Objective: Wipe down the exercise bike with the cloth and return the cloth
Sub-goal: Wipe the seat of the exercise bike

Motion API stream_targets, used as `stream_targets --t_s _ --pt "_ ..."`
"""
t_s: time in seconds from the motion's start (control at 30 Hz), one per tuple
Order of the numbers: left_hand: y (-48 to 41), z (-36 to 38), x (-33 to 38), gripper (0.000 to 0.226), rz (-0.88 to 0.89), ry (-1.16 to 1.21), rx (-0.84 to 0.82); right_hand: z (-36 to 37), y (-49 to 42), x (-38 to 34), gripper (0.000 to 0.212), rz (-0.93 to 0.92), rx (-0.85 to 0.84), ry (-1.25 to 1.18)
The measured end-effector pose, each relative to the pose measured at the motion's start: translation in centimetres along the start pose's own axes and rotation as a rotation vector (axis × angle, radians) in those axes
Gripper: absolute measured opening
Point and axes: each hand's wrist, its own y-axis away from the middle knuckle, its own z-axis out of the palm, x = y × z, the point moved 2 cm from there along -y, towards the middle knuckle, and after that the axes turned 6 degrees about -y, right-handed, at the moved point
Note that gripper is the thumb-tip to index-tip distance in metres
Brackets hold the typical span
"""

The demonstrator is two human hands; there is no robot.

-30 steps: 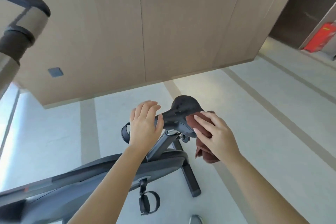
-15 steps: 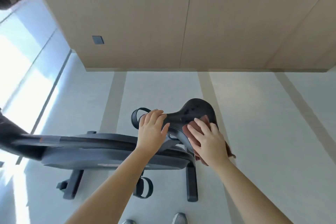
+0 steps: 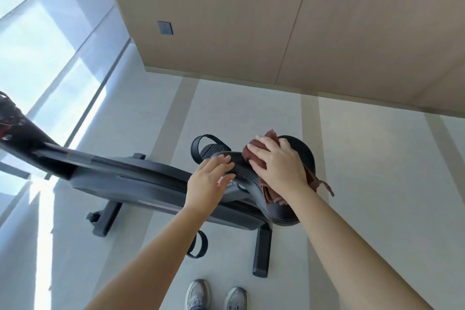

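A dark grey exercise bike (image 3: 141,178) stands on the pale floor, its frame running left to right. Its black saddle (image 3: 305,156) is at the right end. My right hand (image 3: 279,165) presses a reddish-brown cloth (image 3: 254,151) flat on top of the saddle; folds of the cloth hang out below my palm and wrist. My left hand (image 3: 208,184) rests on the saddle's narrow nose, fingers over its top and thumb apart on the near side. A pedal with a strap (image 3: 208,148) shows behind the nose, another strap (image 3: 200,244) below the frame.
A wooden panelled wall (image 3: 251,20) with a small grey socket (image 3: 165,28) stands behind the bike. Tall windows (image 3: 45,40) fill the left. The bike's rear foot (image 3: 261,251) and front foot (image 3: 105,219) rest on the floor. My two grey shoes (image 3: 216,294) are just in front of it.
My right hand has slid the cloth from the saddle's near side up onto its top. My left hand stays on the nose. The view has swung further down and left.
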Motion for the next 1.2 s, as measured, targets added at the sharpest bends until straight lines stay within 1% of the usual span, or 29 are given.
stream_targets --t_s 0.1,0.23,0.4,0.47,0.63,0.73,0.8,0.9,0.97,1.03,1.1,1.17,1.2 --pt "0.0 0.0 0.0 0.023 -0.010 0.017 0.019 -0.4 1.9 0.1 0.036 -0.019 0.005 0.015" --pt "-0.3 -0.1 0.0 0.021 0.015 0.039 0.020 -1.0 4.6 0.3 0.036 0.020 0.042 0.016" --pt "-0.5 0.0 -0.5 0.019 0.062 0.078 0.037 -0.7 4.5 -0.1 0.030 0.047 0.090 0.058" --pt "-0.7 0.1 -0.9 0.018 0.068 0.106 0.038 -0.5 4.4 -0.2 0.031 0.051 0.099 0.069" --pt "-1.2 0.3 -1.3 0.017 0.021 0.178 0.034 -0.3 4.2 -0.1 0.032 0.046 0.113 0.071" --pt "-1.3 0.3 -1.4 0.017 -0.031 0.210 0.046 -0.1 3.4 0.3 0.032 0.011 0.093 0.050" --pt "-1.3 0.3 -1.3 0.017 -0.061 0.216 0.054 -0.1 2.2 0.5 0.034 -0.027 0.059 0.015" --pt "-1.2 0.2 -1.1 0.017 -0.120 0.236 0.037 0.0 -0.7 0.6 0.036 -0.093 -0.053 -0.082" --pt "-1.3 0.1 -0.8 0.011 -0.236 0.278 -0.003 0.3 -2.8 0.7 0.033 -0.146 -0.167 -0.143" --pt "-1.3 -0.1 -0.4 0.006 -0.403 0.323 -0.019 0.6 -4.2 1.1 0.036 -0.185 -0.309 -0.203" --pt "-0.5 -0.2 0.3 0.011 -0.531 0.329 0.038 0.6 -4.7 2.2 0.042 -0.229 -0.417 -0.246" --pt "0.8 -0.3 1.3 0.017 -0.618 0.302 0.099 -0.2 -4.4 3.8 0.043 -0.308 -0.458 -0.260" --pt "1.5 -0.2 2.0 0.023 -0.647 0.274 0.104 -0.7 -4.1 4.6 0.042 -0.368 -0.444 -0.266"
